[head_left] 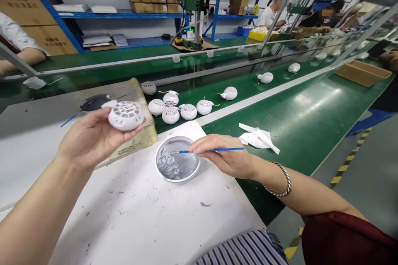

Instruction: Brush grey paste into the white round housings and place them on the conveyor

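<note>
My left hand (90,136) is raised at the left, fingers closed round a round white plastic shell with a grid of slots (126,115), its slotted face turned up. My right hand (225,155) pinches a thin blue-handled brush (214,150) and rests its tip in a shallow round dish of grey paste (177,159). The dish sits on a white board (149,211) smeared with grey marks. Just beyond the board, several more white shells (180,109) lie clustered on the green bench.
A crumpled white wipe (258,136) lies right of the dish. More shells (265,77) ride the green conveyor toward the far right. A press machine (192,8) and blue shelving with boxes stand behind. Other people work at the far right, and a sleeve (15,37) shows at the left.
</note>
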A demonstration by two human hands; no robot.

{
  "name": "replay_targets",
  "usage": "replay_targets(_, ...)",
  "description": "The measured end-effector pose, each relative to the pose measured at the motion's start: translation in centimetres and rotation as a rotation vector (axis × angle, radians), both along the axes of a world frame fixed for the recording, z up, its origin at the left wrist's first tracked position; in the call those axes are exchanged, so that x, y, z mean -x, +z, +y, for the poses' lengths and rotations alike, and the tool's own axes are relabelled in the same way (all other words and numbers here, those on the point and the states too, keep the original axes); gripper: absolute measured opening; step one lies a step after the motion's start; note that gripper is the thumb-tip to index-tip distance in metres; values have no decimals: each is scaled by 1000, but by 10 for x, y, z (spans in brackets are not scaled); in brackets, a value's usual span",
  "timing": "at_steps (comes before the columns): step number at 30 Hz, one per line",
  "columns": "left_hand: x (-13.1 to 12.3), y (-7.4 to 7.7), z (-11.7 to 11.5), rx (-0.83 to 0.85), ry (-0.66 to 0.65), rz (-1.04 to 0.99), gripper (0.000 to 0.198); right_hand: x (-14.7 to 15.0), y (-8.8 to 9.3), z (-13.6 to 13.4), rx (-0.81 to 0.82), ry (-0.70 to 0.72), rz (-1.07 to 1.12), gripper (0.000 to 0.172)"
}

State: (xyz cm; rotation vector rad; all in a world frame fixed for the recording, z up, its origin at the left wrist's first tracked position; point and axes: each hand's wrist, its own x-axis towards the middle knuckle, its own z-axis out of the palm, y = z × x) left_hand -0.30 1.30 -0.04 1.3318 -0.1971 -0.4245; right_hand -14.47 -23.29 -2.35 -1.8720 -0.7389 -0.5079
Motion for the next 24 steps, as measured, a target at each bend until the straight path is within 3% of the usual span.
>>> replay_targets(2, 18, 3, 9, 150, 112, 168, 32, -2, -1, 2, 15, 20, -6, 20)
replay_targets(4, 33, 2, 15, 179, 176, 215, 46, -2, -3, 5, 33, 30, -25, 22)
replay_targets(7, 49, -4, 18, 238, 111, 285, 67, -3, -8, 8, 15, 29, -62, 24)
replay_targets(9, 55, -10, 19, 273, 53, 374, 70, -2, -11, 9, -28, -8, -53, 23)
replay_targets(13, 62, -20, 18, 338, 123, 464, 61, -1, -13, 11, -265, -88, 95, 17)
replay_targets(17, 64, -23, 17, 379, 157, 416, 46, -3, -11, 8, -524, -94, 248, 8)
replay_targets(20, 63, -23, 15, 407, 158, 426, 36, -7, -11, 4, -608, -97, 322, 5)
replay_targets(24, 62, -23, 17, 412, 116, 531, 42, -10, -13, 2, -684, -85, 355, 5)
